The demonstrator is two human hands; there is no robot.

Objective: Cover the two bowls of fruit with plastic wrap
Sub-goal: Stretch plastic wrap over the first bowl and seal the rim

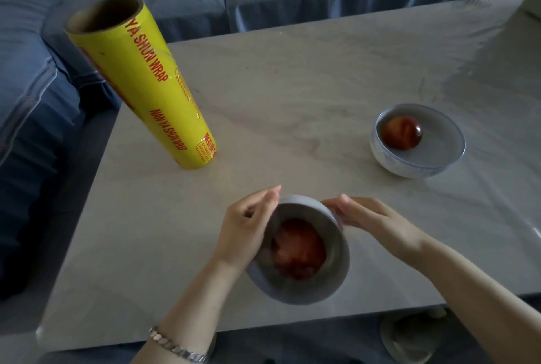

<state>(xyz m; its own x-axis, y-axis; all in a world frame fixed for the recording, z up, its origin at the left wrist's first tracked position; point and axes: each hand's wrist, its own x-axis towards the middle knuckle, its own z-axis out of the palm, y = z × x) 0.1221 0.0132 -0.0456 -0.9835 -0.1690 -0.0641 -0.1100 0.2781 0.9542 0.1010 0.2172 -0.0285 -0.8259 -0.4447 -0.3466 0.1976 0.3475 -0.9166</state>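
Nearest us, on the counter (292,76): near bowl (336,278) holding red fruit (298,249); our left hand (248,226) curls at its left rim, our right hand (371,220) grips its right. Farther right: far bowl (388,157). Farther left: plastic wrap roll (140,82), upright.

You have two bowls: lower-centre bowl (338,235), right bowl (439,148); two red fruits (298,249) (402,133), one apiece; one wrap roll (146,85), upper left.

Dim, bluish daylight; soft glare on the table (483,71) at right; blurred near bowl (292,290); bowed edges
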